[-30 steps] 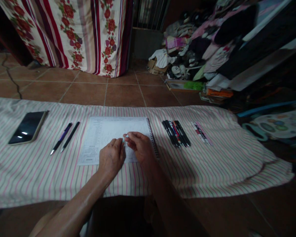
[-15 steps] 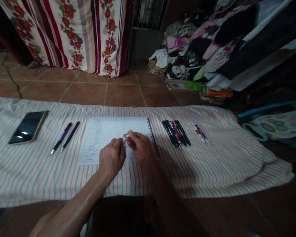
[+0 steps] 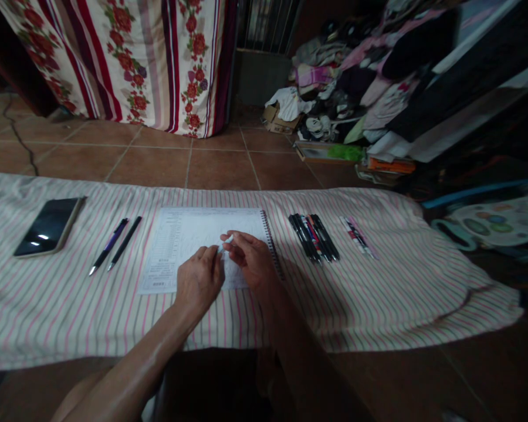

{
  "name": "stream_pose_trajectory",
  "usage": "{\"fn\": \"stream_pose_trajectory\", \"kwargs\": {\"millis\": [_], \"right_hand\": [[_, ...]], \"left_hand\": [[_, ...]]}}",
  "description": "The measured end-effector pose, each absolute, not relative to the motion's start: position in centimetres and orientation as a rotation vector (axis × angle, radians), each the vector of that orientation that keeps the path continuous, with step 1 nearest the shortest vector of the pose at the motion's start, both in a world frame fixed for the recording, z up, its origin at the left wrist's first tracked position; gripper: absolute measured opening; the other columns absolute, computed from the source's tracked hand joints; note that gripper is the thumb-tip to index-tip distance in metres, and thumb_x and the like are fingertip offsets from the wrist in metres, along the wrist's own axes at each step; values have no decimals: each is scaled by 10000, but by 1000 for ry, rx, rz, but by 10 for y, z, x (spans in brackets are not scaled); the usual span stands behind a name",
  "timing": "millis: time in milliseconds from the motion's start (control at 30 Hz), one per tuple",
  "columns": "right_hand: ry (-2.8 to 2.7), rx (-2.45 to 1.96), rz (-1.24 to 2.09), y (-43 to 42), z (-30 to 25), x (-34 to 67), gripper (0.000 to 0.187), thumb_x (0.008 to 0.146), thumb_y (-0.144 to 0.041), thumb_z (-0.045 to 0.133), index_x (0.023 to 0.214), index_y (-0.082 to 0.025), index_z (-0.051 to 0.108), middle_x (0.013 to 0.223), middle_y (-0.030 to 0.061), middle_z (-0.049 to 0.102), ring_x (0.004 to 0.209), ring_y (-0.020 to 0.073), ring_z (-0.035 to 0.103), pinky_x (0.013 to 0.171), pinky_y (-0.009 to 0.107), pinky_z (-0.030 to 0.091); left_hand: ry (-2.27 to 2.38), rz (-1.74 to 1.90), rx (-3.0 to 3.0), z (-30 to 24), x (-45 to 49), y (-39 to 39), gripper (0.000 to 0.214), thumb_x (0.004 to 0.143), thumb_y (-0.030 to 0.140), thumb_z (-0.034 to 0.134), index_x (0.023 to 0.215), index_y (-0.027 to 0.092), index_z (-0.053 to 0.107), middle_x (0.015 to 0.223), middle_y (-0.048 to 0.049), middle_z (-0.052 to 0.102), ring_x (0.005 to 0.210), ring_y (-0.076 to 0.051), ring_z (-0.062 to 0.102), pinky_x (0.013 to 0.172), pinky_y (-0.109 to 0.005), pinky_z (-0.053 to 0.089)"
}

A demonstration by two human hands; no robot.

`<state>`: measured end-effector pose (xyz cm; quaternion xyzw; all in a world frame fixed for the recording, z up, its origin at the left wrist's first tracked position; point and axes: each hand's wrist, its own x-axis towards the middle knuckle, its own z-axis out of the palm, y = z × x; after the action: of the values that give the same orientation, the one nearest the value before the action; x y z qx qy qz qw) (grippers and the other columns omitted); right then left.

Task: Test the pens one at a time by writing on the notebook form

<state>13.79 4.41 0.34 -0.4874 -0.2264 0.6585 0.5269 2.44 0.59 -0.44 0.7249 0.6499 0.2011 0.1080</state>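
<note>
My left hand (image 3: 198, 281) and my right hand (image 3: 251, 259) meet over a spiral-bound notebook (image 3: 189, 234) lying open on a striped cloth (image 3: 378, 293). Both hands pinch a small pale pen-like object (image 3: 226, 242) between their fingertips, its light end sticking up past my right fingers. Two dark pens (image 3: 117, 243) lie left of the notebook. A bundle of black pens (image 3: 313, 235) lies to its right, with a few lighter pens (image 3: 358, 236) beyond.
A dark phone (image 3: 48, 226) lies at the cloth's left end. Behind is a brown tiled floor (image 3: 220, 164), a floral hanging cloth (image 3: 127, 58) and a heap of clothes (image 3: 356, 88) at the back right. A paint palette (image 3: 497, 221) sits far right.
My hands stay together over the notebook. The pale object's tip has come out slightly further above my right fingers.
</note>
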Motion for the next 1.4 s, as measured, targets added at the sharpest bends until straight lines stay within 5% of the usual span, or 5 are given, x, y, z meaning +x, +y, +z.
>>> {"fn": "stream_pose_trajectory", "kwargs": {"millis": [1400], "right_hand": [[-572,-1186,1436,47,-3,147,285,635,-374,709,854,-193,689,834,13,677,625,77,610,479,147,414]], "left_hand": [[2010,540,2109,1,25,6,287,910,306,357,1032,209,598,815,-14,634,700,-161,594,557,-279,304]]}}
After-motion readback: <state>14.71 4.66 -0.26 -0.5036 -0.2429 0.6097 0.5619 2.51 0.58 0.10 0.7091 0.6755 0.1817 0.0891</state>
